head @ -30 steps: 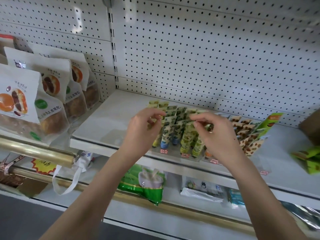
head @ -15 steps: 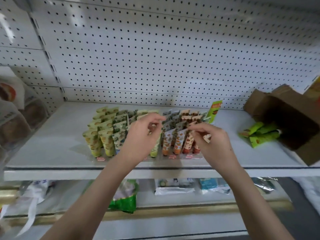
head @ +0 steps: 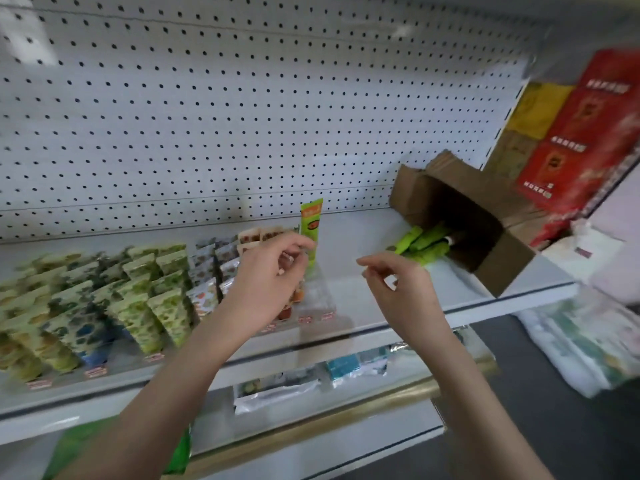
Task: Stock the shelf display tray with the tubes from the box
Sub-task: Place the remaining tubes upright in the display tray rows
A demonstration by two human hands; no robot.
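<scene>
Two hands: both raised in front of the white shelf [head: 363, 292], bare forearms coming up from the bottom of the view.
Left hand [head: 266, 282]: held over the right end of the clear display tray [head: 315, 308], fingers curled, thumb and forefinger drawn close at the lower part of an upright green tube [head: 311, 223]; whether they actually grip it cannot be told through the blur.
Right hand [head: 398, 289]: apart from the left hand and empty, thumb and forefinger bent toward each other with a small gap, the other fingers loosely curled; it touches nothing.
Upright green tube: stands at the tray's far right, its flat crimped end up, rising above the left hand's fingertips.
Tubes in the tray [head: 145, 306]: rows of patterned tubes standing cap down, yellow-green ones at the left, blue-grey and orange ones toward the left hand.
Loose green tubes [head: 420, 242]: a small heap lying flat on the shelf at the mouth of the box, beyond and just to the right of the right hand.
Cardboard box [head: 498, 268]: on its side at the right end of the shelf, open mouth facing the tray, flaps spread.
Backdrop: white pegboard [head: 207, 116] behind the shelf; red cartons [head: 581, 133] at the upper right; bagged goods on the lower shelf, too blurred to tell.
</scene>
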